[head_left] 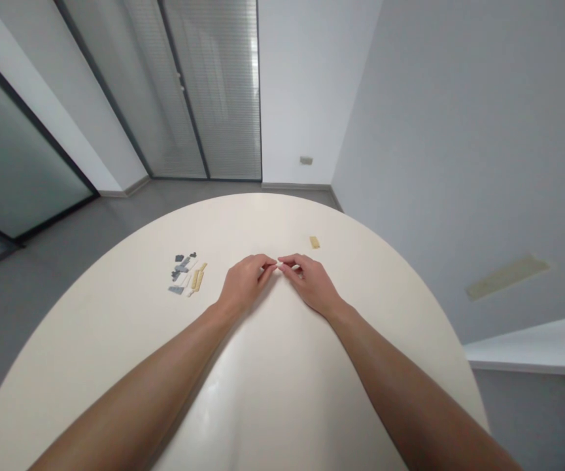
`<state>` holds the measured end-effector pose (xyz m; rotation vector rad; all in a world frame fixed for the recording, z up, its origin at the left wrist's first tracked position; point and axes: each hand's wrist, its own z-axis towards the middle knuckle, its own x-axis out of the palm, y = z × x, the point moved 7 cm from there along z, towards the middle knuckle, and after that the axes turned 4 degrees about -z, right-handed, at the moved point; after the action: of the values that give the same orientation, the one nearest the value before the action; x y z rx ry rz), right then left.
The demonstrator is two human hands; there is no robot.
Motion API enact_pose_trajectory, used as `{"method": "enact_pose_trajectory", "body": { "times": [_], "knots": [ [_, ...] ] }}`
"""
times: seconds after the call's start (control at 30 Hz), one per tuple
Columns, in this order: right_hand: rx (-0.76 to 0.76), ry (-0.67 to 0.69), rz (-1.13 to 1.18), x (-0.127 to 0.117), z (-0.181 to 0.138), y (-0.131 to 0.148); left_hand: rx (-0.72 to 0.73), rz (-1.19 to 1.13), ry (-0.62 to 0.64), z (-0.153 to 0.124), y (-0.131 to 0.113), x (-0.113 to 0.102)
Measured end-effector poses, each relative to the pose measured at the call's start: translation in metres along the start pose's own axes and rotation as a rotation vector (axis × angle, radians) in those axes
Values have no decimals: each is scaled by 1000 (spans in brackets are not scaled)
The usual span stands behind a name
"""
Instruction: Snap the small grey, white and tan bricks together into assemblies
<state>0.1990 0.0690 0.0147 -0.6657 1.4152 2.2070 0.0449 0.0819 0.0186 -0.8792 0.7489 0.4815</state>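
Note:
My left hand (244,281) and my right hand (309,281) meet fingertip to fingertip over the middle of a round cream table (273,392). Both are closed in a pinch on a small white piece (278,266) held between them, too small to name further. To the left of my left hand lies a small pile of grey, white and tan flat pieces (186,273). One tan piece (314,242) lies alone beyond my right hand.
The table's curved edge runs round the far side, with grey floor beyond. Glass partitions and blinds stand at the back left. A grey wall is close on the right, with a white ledge (532,350) at its lower right.

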Motion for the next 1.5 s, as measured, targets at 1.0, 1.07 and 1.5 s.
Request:
{"method": "enact_pose_trajectory", "body": {
  "times": [1.0,1.07,1.5],
  "knots": [
    [-13,-24,1,-2,-1,3,5,-75,-11,0,-8,-4],
    [-13,-25,-7,-2,-1,4,0,-78,-8,0,-9,-4],
    [-40,-28,-43,-1,-1,2,42,-54,-6,0,0,2]
  ]
}}
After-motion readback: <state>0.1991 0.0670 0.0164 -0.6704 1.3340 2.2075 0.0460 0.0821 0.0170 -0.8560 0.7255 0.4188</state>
